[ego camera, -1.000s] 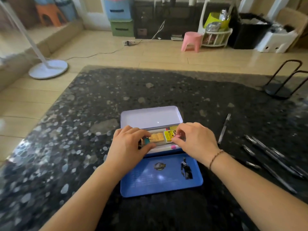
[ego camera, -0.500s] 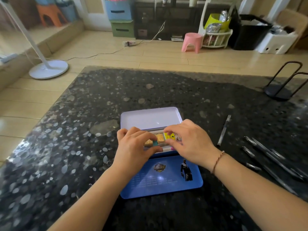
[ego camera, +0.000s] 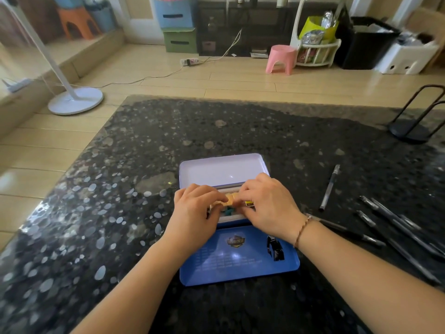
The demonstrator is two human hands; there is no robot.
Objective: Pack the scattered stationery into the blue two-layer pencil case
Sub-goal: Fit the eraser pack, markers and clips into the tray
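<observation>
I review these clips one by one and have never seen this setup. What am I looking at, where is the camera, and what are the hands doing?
There is no machine here: a person wears one wide-angle camera on the head, looking forward and down, so both arms enter from the bottom. The left hand and right hand meet over an open blue pencil case on a dark speckled table. Together they pinch a small tan block, perhaps an eraser, over the case's middle tray. Its pale far tray looks empty. Several dark pens and one lighter pen lie unpacked on the right. A black wire stand sits at the far right corner.
</observation>
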